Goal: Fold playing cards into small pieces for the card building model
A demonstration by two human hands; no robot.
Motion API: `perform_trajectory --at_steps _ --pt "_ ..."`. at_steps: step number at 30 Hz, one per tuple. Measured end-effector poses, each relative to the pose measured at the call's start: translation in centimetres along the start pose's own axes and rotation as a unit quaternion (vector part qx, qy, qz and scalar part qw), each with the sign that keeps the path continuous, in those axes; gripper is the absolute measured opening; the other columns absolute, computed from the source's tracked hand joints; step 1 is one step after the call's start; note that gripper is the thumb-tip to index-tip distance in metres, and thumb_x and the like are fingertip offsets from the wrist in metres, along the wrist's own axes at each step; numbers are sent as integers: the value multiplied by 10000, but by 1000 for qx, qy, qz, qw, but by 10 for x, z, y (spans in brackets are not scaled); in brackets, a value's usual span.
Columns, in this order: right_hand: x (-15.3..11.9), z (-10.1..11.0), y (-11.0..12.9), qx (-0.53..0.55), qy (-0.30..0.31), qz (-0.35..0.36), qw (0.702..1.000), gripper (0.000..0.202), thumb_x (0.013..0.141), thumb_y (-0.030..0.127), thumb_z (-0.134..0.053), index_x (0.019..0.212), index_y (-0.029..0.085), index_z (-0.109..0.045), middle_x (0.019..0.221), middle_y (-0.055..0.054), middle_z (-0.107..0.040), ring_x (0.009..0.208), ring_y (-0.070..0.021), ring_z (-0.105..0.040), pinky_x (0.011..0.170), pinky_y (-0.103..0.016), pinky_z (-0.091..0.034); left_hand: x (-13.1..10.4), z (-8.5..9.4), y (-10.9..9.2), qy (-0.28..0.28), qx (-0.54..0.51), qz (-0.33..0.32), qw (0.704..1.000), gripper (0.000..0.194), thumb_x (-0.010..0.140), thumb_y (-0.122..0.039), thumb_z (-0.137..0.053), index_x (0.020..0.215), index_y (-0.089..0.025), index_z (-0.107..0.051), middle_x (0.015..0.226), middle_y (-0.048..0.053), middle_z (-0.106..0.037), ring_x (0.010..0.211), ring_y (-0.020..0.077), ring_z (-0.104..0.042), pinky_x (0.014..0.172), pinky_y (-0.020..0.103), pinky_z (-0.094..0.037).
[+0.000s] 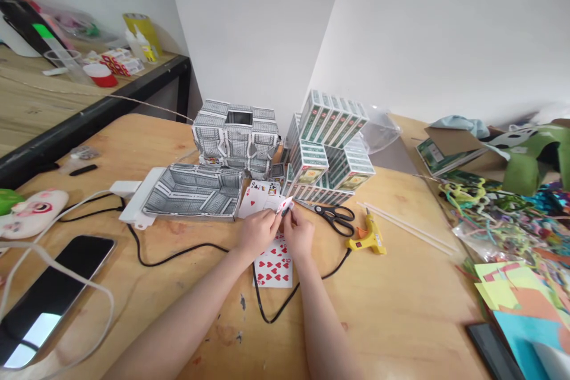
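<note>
Between my two hands is a small playing card (284,205), partly hidden by the fingers. My left hand (259,230) pinches its left side, and my right hand (298,231) closes on its right side. Below them on the table lie cards with red hearts (275,267). Just behind my left hand are more face-up cards (253,202). An open tray made of grey-backed cards (196,193) stands to the left, with a larger card-covered structure (238,139) behind it. Black-handled scissors (336,218) and a yellow glue gun (370,238) lie to the right.
Stacked card boxes (329,124) stand behind my hands. A black cable (285,307) loops in front of them. White sticks (407,227) lie past the glue gun. At the left are a phone (53,291) and a white power strip (141,202); colourful craft scraps (503,219) fill the far right.
</note>
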State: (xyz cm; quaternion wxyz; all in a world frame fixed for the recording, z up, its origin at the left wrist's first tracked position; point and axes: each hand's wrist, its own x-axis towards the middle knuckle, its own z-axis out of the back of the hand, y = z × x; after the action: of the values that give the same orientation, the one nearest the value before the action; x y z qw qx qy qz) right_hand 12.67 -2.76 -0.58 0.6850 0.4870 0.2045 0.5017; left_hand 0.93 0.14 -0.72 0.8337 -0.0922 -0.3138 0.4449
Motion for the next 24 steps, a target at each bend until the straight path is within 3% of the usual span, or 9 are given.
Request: perform_trajectory --at_steps 5,9,16,24 --pt "-2 -2 -1 -8 -18 -18 1000 251 798 347 -472 888 216 -667 569 -7 -583 474 -141 -447 521 -256 -334 -1 -1 -1 9 -25 -13 1000 326 901 -256 -343 619 -173 -485 597 29 -535 552 123 -482 543 257 -324" --pt "2 0 -2 47 9 -22 999 364 803 343 -454 1120 221 -583 734 -11 -651 555 -145 -528 570 -250 -402 0 0 0 2 -56 7 998 312 902 -246 -333 640 -175 -486 610 24 -537 575 124 -497 564 250 -348" --pt "3 -1 -4 71 3 -16 997 270 810 320 -452 1008 200 -592 898 -46 -676 793 -177 -615 727 -280 -458 0 1 0 5 -70 14 997 310 904 -245 -338 646 -172 -494 619 18 -538 581 118 -494 564 247 -350" --pt "4 0 -4 34 -9 -9 999 305 852 366 -401 932 163 -615 731 -40 -670 636 -158 -592 592 -250 -437 2 2 -1 0 -85 8 996 287 907 -245 -341 700 -175 -526 654 17 -563 606 115 -527 580 239 -389"
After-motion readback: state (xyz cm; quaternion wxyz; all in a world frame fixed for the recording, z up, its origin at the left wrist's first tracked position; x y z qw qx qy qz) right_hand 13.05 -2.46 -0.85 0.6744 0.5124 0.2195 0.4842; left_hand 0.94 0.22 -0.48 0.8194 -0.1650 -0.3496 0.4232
